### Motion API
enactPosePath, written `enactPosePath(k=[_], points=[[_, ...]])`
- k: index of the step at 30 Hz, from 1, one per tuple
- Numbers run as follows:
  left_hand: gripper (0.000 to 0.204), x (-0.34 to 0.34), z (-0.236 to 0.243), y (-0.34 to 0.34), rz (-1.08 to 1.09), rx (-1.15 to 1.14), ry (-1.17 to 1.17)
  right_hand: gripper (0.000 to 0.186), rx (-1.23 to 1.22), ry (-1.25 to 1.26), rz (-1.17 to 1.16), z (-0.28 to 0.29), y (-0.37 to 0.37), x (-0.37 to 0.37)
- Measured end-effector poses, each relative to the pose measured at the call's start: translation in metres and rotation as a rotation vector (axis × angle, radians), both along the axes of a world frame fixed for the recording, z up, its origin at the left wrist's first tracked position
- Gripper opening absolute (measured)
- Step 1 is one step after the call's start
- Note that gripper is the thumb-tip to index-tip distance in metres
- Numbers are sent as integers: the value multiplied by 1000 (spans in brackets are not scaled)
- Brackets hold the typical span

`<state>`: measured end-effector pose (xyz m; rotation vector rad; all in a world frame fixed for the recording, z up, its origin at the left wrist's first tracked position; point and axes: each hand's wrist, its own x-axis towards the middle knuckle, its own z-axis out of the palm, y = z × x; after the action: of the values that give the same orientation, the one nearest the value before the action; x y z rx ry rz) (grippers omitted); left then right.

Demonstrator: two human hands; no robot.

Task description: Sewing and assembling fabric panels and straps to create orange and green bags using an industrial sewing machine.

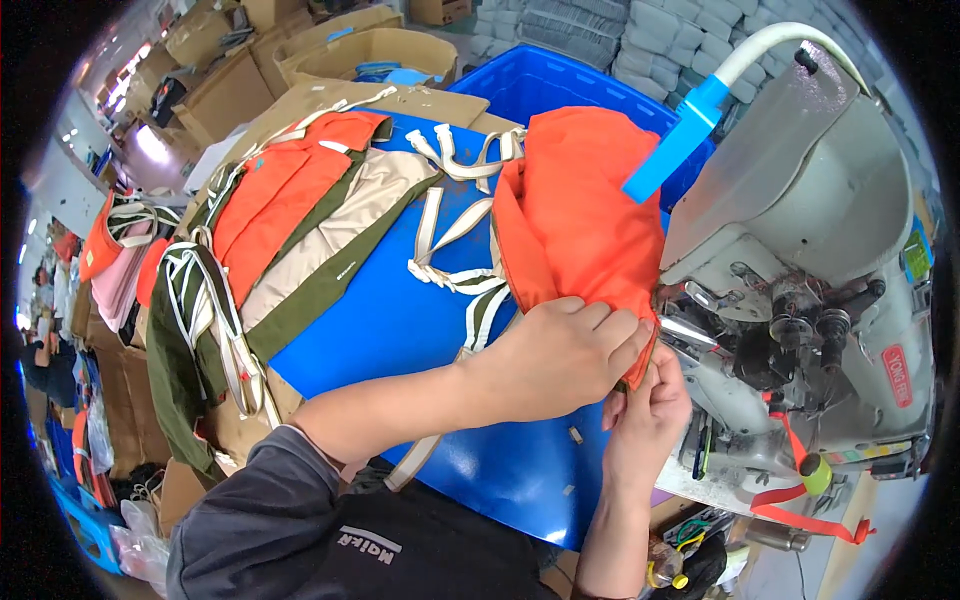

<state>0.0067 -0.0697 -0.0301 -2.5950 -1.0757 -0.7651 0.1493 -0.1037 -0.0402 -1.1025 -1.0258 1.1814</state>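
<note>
An orange fabric backpack with white webbing straps lies bunched on the blue tabletop, close to the sewing machine. My left hand reaches across and grips its near lower edge, fingers curled over the cloth. Just to the right, my right hand pinches the tip of the same edge between thumb and fingers. The sewing machine, grey and bulky, stands right beside my right hand. Part of the held edge is hidden behind my fingers.
A stack of orange, olive and beige bag pieces covers the table's left side. Behind the table sits a blue plastic bin. A lamp with a blue head overhangs the backpack. Red ribbon dangles at the lower right.
</note>
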Motion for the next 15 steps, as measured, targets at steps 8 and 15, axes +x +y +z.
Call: enactPosePath(k=[8, 15], points=[[38, -6, -14, 5, -157, 197, -161, 11, -1, -32, 26, 8, -3, 1], [34, -12, -12, 9, -238, 144, -226, 4, 26, -126, 8, 2, -4, 12]])
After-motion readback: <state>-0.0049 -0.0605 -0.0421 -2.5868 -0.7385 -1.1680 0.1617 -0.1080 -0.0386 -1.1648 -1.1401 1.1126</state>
